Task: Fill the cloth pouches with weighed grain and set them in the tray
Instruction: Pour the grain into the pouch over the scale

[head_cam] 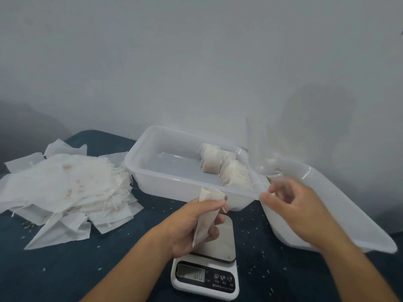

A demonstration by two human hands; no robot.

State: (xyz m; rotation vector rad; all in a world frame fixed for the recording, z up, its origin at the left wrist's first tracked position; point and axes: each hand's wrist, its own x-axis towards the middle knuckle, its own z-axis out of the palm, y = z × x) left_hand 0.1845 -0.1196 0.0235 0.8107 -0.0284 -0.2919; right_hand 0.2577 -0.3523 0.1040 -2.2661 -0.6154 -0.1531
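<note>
My left hand (192, 225) grips a white cloth pouch (207, 216) upright over the steel platform of a small kitchen scale (207, 271); the pouch mouth points up. My right hand (298, 205) is blurred, fingers curled, just right of the pouch and over the rim of the right-hand tub; whether it holds anything I cannot make out. Behind the hands stands a clear plastic tray (148, 171) with several filled pouches (226, 168) lined along its right side.
A loose heap of empty white pouches (69, 192) lies at the left on the dark blue table cover (65, 269). A second clear tub (327, 205) sits tilted at the right. Scattered grains dot the cover. A grey wall rises behind.
</note>
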